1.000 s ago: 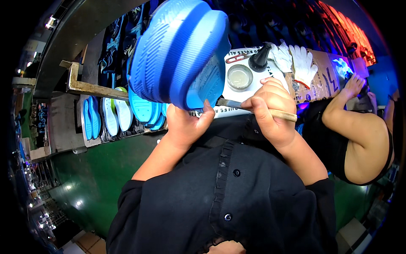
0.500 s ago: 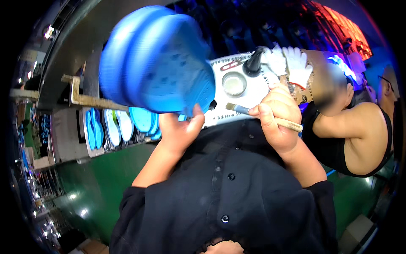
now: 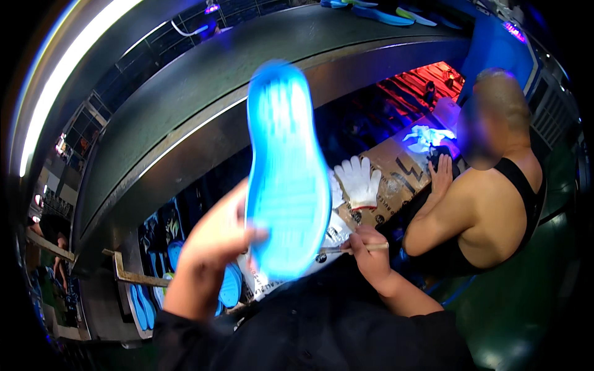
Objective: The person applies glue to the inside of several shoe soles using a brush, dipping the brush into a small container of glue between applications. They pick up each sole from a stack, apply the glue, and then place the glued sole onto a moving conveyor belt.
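My left hand point(image 3: 207, 253) holds up a bright blue shoe sole point(image 3: 288, 179), gripping it at the lower left edge. The sole stands upright, toe end raised, its ribbed face toward me, somewhat smeared by motion. In my right hand point(image 3: 370, 260) is a paintbrush with a pale wooden handle point(image 3: 377, 246); its tip points left, close behind the sole's edge. Beneath both hands is a printed white sheet point(image 3: 337, 230). A white knitted glove point(image 3: 359, 184) lies just beyond the right hand. The sole hides much of the sheet.
A dark conveyor belt point(image 3: 185, 114) with a metal side runs across the back, carrying several soles point(image 3: 383, 17) at its far end. More blue soles point(image 3: 230, 285) lie at lower left beside a worn bracket point(image 3: 124, 272). Cardboard point(image 3: 396, 173) and a seated person point(image 3: 489, 204) are at right.
The view has lifted toward the conveyor belt. My left hand has turned the sole upright with its ribbed face toward me. The bowl on the sheet has gone out of sight. The brush stays in my right hand.
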A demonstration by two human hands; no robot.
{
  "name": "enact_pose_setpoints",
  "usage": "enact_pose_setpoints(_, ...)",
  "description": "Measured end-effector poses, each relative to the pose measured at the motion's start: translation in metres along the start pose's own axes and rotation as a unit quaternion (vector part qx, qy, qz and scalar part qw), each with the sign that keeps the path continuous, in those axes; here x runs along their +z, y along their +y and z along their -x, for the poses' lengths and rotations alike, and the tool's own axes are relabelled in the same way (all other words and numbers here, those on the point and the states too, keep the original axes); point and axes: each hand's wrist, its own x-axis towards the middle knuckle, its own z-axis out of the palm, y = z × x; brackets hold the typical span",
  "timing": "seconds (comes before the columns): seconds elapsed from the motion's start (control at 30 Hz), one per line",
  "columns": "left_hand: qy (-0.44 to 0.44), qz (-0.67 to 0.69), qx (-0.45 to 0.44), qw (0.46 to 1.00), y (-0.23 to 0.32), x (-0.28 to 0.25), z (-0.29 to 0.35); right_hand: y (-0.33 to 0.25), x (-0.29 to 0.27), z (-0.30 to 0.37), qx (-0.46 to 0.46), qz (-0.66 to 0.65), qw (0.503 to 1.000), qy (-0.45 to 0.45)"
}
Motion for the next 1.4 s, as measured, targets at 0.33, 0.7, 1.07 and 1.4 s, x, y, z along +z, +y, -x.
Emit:
enact_pose_setpoints(0.33,0.26,0.157,0.301,0.904,0.121,-0.043,-0.174,0.016,-0.017,0.001,0.012,-0.049,0.998,0.041)
enact_pose_setpoints(0.7,0.578,-0.444,0.109,0.676,-0.122,-0.106,0.169,0.03,0.013,0.008,0.159,-0.142,0.977,-0.012)
enact_pose_setpoints(1.07,0.597,-0.185,-0.209,0.752,-0.25,-0.146,0.306,0.017,0.072,0.012,0.201,-0.194,0.956,-0.091)
enact_pose_setpoints(1.4,0.537,0.228,0.035,0.811,-0.187,-0.101,0.281,0.007,0.066,0.023,0.203,-0.134,0.969,-0.041)
